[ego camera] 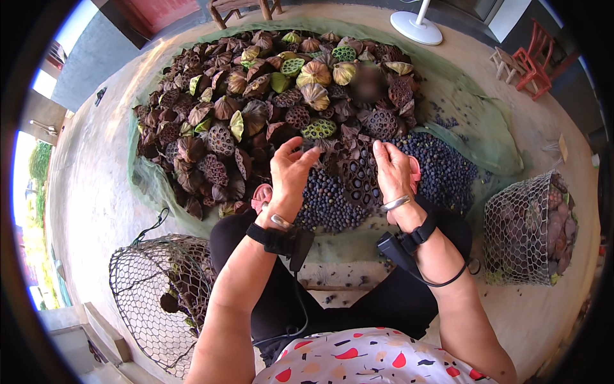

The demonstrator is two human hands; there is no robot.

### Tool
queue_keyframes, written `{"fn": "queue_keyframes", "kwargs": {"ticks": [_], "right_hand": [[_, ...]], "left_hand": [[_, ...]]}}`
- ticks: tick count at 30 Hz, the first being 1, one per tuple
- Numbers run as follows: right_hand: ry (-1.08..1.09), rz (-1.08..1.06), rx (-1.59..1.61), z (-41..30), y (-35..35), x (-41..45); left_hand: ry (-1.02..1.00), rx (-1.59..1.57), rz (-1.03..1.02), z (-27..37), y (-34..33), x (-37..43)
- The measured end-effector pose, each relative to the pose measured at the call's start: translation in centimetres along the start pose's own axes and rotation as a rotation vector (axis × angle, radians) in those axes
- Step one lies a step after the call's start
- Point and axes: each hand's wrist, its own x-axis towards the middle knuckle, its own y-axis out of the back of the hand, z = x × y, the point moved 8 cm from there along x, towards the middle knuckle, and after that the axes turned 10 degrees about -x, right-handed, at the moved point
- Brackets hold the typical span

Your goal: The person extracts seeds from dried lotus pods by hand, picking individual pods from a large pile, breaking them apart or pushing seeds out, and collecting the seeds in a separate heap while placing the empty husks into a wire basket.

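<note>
A large brown lotus seed pod (360, 180), with dark seeds showing in its cells, is gripped at its right edge by my right hand (394, 170). To the left of it, my left hand (291, 175) is raised with thumb and fingers apart. Whether the dark patch by its fingertips is a scrap or part of the pile behind, I cannot tell. Loose dark lotus seeds (324, 204) lie below and between my hands. More seeds (439, 168) form a heap beyond my right hand. Ahead rises a broad pile of dry brown pods (225, 108), with some green ones (319, 128) among them.
Green netting (479, 120) lies under the pile. A wire-mesh basket (163, 283) holding dark pod pieces lies at left; another filled basket (518, 235) is at right. A white stand base (416, 28), a red chair (535, 62) and a wooden bench (240, 7) stand farther back.
</note>
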Motion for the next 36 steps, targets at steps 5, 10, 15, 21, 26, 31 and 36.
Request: {"fn": "queue_keyframes", "kwargs": {"ticks": [5, 10, 15, 21, 26, 31, 36], "right_hand": [[-0.039, 0.047, 0.077, 0.5, 0.2, 0.0], [-0.061, -0.007, 0.075, -0.4, -0.6, -0.8], [-0.071, -0.163, 0.174, -1.3, -1.5, -0.7], [0.054, -0.306, 0.184, -2.1, -2.1, -1.4], [0.141, -0.232, 0.058, -1.2, -2.6, -1.4], [0.121, -0.242, 0.022, -2.0, -2.3, -1.5], [0.091, -0.218, 0.051, -1.7, -2.1, -1.3]], "left_hand": [[0.181, -0.067, -0.232, -0.7, -2.3, -1.5], [0.342, -0.08, -0.389, -1.5, -4.4, -3.3], [0.295, -0.075, -0.312, -1.3, -3.3, -2.4], [0.26, -0.036, -0.3, -0.6, -3.1, -2.5], [0.211, 0.027, -0.282, -0.8, -2.8, -2.4], [0.158, 0.044, -0.245, -0.4, -2.8, -2.5], [0.163, 0.011, -0.283, 0.1, -3.4, -3.0]]}}
